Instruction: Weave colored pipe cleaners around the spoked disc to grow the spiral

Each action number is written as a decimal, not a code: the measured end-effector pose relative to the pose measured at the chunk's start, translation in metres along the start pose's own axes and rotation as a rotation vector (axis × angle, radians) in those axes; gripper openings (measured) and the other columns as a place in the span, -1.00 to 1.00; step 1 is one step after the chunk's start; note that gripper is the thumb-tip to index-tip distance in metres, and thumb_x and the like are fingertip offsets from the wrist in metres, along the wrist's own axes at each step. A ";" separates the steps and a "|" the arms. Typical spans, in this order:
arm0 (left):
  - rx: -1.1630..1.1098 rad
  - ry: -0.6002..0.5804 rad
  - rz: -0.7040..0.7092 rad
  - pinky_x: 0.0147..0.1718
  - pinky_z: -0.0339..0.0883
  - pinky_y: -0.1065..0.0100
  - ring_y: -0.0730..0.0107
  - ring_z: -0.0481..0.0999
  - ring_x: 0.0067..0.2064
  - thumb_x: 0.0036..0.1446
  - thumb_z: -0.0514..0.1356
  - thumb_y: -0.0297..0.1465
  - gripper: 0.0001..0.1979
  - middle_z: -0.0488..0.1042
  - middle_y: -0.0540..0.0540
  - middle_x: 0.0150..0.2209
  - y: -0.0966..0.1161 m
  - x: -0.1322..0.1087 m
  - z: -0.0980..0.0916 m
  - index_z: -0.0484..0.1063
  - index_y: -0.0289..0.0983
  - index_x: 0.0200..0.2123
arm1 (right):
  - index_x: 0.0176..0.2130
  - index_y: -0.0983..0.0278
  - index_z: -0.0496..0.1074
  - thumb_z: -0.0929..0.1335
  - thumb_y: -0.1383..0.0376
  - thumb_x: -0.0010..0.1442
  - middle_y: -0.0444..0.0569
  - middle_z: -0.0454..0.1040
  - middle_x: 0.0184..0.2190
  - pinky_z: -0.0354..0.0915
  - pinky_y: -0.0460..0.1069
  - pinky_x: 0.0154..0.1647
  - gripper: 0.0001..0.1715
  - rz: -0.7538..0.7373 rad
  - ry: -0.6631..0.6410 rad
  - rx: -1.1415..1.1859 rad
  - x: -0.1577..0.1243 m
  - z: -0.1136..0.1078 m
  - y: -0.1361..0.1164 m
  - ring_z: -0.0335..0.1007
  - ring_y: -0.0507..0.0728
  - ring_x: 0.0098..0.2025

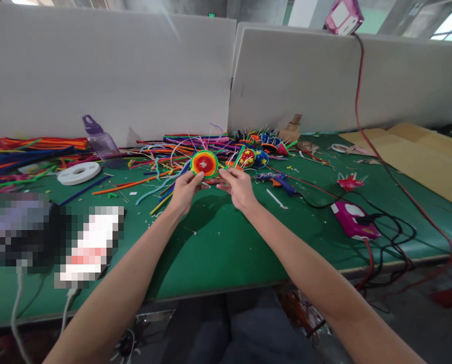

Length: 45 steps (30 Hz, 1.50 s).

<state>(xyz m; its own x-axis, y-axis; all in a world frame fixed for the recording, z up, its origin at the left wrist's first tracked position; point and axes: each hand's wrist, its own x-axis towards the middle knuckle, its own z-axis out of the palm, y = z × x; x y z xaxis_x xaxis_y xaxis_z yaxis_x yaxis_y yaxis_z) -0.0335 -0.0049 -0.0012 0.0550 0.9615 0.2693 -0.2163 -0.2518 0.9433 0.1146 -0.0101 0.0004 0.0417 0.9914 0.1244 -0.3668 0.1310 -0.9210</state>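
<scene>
Both my arms reach out over a green table. My left hand and my right hand pinch a round coiled pipe-cleaner disc between them, held upright above the table. The disc has a green outer ring, then yellow, orange and red toward the centre, with thin white stems sticking out around it. My left fingers grip its lower left edge. My right fingers grip its lower right edge.
Loose pipe cleaners lie in heaps at the back left and centre. Finished discs lie behind. A purple bottle, white tape roll, blue glue gun, pink device with cables and cardboard are around.
</scene>
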 end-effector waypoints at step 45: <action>0.115 -0.187 -0.121 -0.62 0.03 0.46 0.54 0.35 -0.56 -0.16 0.41 -0.37 -0.73 0.48 -0.02 -0.57 0.015 -0.003 -0.004 0.47 -0.31 -0.36 | -0.37 0.26 0.56 0.54 0.13 -0.11 -0.03 0.60 -0.43 0.29 -0.07 -0.44 -0.69 0.060 -0.282 -0.190 0.019 -0.042 -0.028 0.53 0.09 -0.33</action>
<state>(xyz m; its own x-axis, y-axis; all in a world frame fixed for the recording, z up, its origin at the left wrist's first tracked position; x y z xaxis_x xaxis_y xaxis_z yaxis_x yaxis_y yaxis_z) -0.0405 -0.0112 0.0114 0.2551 0.9511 0.1742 -0.0854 -0.1573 0.9839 0.1645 0.0053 0.0134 -0.2430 0.9598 0.1403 -0.1802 0.0974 -0.9788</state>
